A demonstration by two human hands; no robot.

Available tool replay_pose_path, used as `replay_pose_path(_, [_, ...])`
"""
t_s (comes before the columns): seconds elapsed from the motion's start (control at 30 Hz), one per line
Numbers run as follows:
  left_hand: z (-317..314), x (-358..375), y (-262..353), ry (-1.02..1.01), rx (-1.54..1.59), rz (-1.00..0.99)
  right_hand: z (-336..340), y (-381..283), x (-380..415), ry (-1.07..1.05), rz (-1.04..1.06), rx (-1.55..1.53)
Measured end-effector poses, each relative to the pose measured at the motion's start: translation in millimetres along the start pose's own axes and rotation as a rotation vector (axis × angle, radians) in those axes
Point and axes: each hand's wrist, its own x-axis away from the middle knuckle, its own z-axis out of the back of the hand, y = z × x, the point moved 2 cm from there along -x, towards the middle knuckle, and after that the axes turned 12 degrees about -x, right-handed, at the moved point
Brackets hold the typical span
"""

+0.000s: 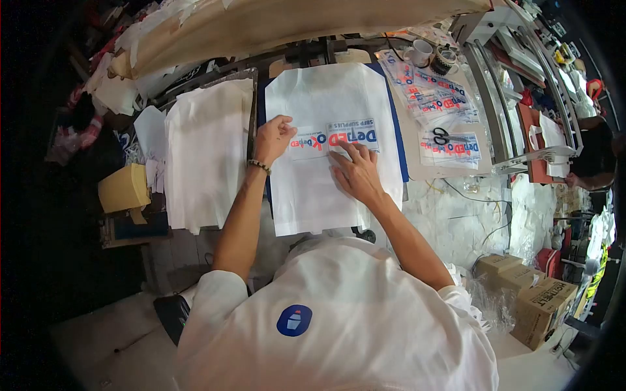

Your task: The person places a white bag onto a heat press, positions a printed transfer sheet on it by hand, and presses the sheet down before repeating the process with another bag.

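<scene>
A white fabric piece with cut upper corners (306, 195) lies spread on a dark blue board (395, 130). Across its middle rests a clear printed film strip (352, 132) with red and blue lettering, shown mirrored. My right hand (355, 171) lies on the lower edge of the film, fingers apart and outstretched. At the strip's left end is my left hand (275, 138), its fingers curled together; whether they pinch anything is hidden. A beaded bracelet circles the left wrist.
White fabric pieces (207, 150) are piled on the left. More printed films (440, 98), scissors (441, 136), a white mug (419, 51) and tape rolls (445, 60) lie on the right board. A metal-framed machine (486, 85) stands beyond; cartons (542, 306) sit on the floor. Another person's hand (575, 181) shows at far right.
</scene>
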Motion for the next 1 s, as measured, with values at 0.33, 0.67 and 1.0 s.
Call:
replay_pose_path(0.33, [-17, 20, -13, 0.152, -0.109, 0.001, -17, 4, -20, -0.051, 0.010, -0.011])
replay_pose_path(0.67, [11, 41, 15, 0.074, -0.158, -0.357, -4, 2, 21, -0.010, -0.010, -0.076])
replay_pose_path(1.0, [-107, 74, 122, 0.210, -0.459, -0.663, 44, 37, 75, 0.246, -0.264, 0.126])
